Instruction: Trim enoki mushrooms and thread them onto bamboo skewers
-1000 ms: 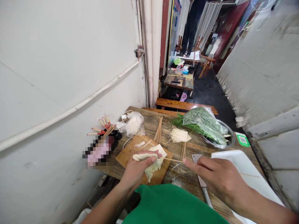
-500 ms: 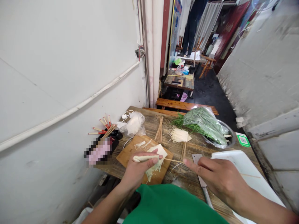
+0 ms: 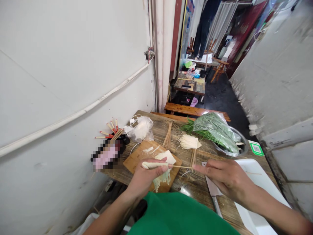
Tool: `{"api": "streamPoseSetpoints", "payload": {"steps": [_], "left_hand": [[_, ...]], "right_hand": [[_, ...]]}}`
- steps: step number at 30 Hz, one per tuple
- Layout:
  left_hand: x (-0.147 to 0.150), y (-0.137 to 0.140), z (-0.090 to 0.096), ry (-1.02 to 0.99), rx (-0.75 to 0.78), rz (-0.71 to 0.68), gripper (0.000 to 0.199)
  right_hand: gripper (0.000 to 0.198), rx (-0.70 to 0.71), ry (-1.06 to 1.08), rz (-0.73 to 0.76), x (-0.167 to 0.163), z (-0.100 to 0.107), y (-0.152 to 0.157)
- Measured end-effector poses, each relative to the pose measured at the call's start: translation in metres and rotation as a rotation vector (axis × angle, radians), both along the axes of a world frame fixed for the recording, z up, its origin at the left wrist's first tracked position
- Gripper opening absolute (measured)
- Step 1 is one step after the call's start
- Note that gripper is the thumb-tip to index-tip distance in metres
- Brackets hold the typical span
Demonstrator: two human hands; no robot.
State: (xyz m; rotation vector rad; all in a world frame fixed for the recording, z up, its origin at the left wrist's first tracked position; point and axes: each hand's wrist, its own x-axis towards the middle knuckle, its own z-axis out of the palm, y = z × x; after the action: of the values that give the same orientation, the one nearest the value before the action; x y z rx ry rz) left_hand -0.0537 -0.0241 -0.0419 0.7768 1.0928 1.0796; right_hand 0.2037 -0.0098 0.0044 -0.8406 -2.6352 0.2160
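Note:
My left hand [image 3: 146,171] is closed around a pale, slim roll [image 3: 154,165]; I cannot make out exactly what it is made of. A thin bamboo skewer [image 3: 181,166] sticks out of the roll's right end. At the skewer's other end is my right hand [image 3: 227,176], its index fingertip on the tip and the thumb hidden. Under my left hand, a bunch of enoki mushrooms [image 3: 163,181] lies on the wooden cutting board [image 3: 134,162]. Another enoki bunch [image 3: 188,142] rests further back. A cleaver [image 3: 213,187] lies partly beneath my right hand.
Loose skewers [image 3: 167,137] lie on the wooden table [image 3: 156,125]. Bagged green vegetables [image 3: 212,129] fill a metal bowl [image 3: 244,143] at the back right. A white tray [image 3: 259,195] stands on the right, a plastic bag [image 3: 143,129] at the back left. A person [image 3: 204,29] stands far behind.
The view has shifted slightly. My right hand has drawn a little closer to the roll along the skewer; my left hand keeps its hold.

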Motion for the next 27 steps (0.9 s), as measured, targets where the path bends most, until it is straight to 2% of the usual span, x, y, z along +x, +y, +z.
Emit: {"api": "streamPoseSetpoints", "payload": {"steps": [6,20,27], "left_hand": [[0.0,-0.002,-0.002,-0.012,-0.018,-0.007,0.015],[0.005,-0.003,0.001,0.004,-0.008,-0.004,0.015],[0.005,-0.004,0.006,0.08,0.059,-0.046,0.014]], "right_hand": [[0.033,-0.003,0.072,0.012,-0.002,-0.001,0.004],[0.035,-0.169,0.085,0.045,0.001,-0.006,0.009],[0.035,-0.379,0.195,0.078,-0.011,-0.005,0.009]]}}
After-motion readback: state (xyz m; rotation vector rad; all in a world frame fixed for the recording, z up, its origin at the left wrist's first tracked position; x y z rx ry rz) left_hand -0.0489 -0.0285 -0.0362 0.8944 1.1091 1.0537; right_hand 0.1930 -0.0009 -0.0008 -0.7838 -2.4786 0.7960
